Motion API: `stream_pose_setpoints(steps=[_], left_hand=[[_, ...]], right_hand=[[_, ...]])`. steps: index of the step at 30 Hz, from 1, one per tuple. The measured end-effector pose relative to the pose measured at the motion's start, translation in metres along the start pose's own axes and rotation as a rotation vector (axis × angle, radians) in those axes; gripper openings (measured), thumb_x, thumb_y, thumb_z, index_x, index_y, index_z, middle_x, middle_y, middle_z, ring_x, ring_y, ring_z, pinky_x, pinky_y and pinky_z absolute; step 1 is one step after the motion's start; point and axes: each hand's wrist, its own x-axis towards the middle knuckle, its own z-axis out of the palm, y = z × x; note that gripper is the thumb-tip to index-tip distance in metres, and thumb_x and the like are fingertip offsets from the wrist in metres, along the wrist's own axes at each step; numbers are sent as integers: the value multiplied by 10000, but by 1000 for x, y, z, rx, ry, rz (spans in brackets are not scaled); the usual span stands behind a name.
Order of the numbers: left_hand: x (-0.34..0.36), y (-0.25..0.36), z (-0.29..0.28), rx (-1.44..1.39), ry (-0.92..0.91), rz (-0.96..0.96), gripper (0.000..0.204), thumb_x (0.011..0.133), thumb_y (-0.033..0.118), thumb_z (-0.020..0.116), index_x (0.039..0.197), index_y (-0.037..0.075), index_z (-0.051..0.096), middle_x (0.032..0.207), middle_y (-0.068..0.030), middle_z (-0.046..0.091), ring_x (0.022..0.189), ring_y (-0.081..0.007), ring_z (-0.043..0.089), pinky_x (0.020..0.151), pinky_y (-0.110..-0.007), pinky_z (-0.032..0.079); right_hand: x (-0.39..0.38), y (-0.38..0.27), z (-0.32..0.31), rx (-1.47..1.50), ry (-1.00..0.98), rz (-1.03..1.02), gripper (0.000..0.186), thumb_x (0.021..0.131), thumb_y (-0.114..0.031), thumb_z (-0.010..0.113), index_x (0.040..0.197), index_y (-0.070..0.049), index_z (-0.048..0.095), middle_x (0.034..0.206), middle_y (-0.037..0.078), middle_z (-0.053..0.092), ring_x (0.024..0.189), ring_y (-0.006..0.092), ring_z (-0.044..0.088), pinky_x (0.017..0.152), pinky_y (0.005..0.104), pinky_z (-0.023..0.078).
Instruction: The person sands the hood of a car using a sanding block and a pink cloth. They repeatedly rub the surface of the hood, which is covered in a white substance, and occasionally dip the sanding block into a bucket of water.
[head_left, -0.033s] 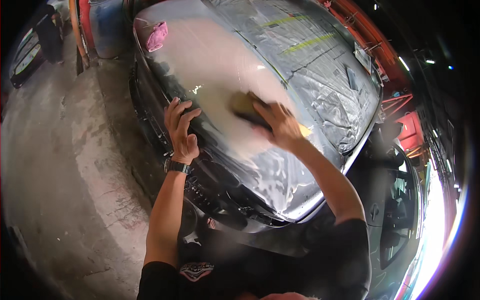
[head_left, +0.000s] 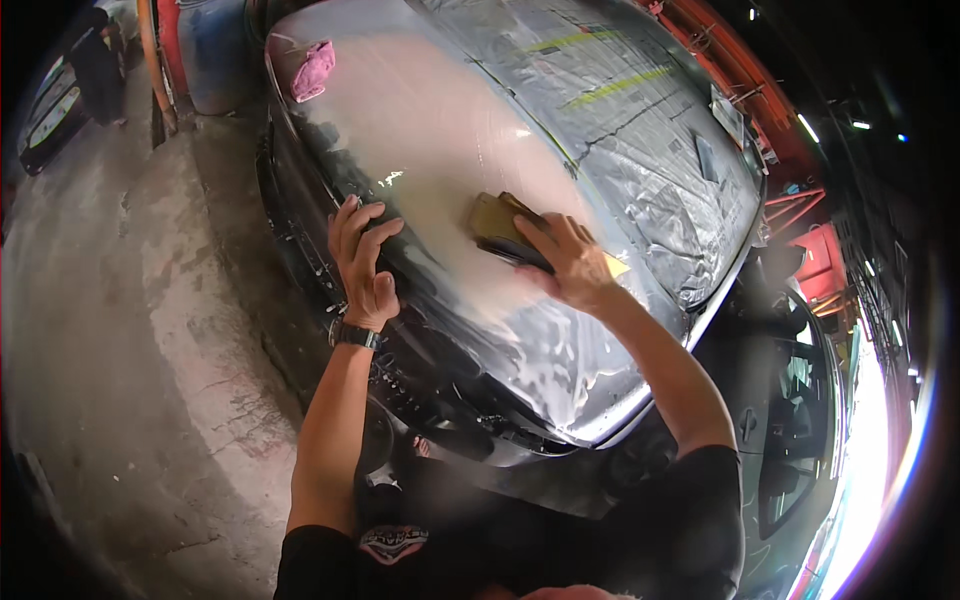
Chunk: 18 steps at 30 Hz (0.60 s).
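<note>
On the car hood [head_left: 420, 110], our right hand [head_left: 578, 268] grips a yellowish-brown block [head_left: 498, 220] against the pale middle. At the hood's dark left edge, our left hand [head_left: 364, 260] has its fingers spread. A pink cloth [head_left: 314, 72] lies at the hood's far left corner, silvery sheeting [head_left: 625, 135] right of the hood.

Pretty clearly a car body workshop, folks. The hood [head_left: 430, 115] up front is all patchy pink and grey, with wrinkly plastic sheeting [head_left: 640, 150] spread behind it. Floor [head_left: 90, 310] is bare, stained concrete, there's a big blue drum [head_left: 215, 60] at the far side, red steel framing [head_left: 725, 75] along the right, plus another car [head_left: 790, 430] sitting close by.
</note>
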Motion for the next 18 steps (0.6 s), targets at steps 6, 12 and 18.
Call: stream_pose_setpoints(steps=[6, 12, 18], left_hand=[[-1, -5, 18, -51, -21, 45, 768, 986, 678, 209, 1095, 109, 713, 1268, -106, 609, 1349, -368, 440, 1160, -551, 232], [1, 1, 1, 85, -49, 33, 800, 1026, 633, 155, 1097, 53, 701, 1271, -139, 610, 1349, -401, 440, 1153, -554, 283], [-5, -3, 1, 10, -20, 46, 761, 1016, 625, 184, 1110, 82, 709, 1262, -116, 614, 1357, -376, 415, 1154, -549, 245]], right_hand=[[117, 109, 28, -102, -48, 388, 595, 927, -543, 625, 1396, -180, 573, 1179, 196, 593, 1000, 414, 643, 842, 513, 533], [92, 59, 32, 43, -89, 366, 606, 901, -533, 663, 1370, -156, 594, 1175, 177, 608, 1035, 396, 623, 856, 494, 515], [-10, 14, -7, 9, -57, 62, 678, 826, -519, 742, 1367, -136, 596, 1098, 148, 584, 993, 361, 631, 850, 499, 541]])
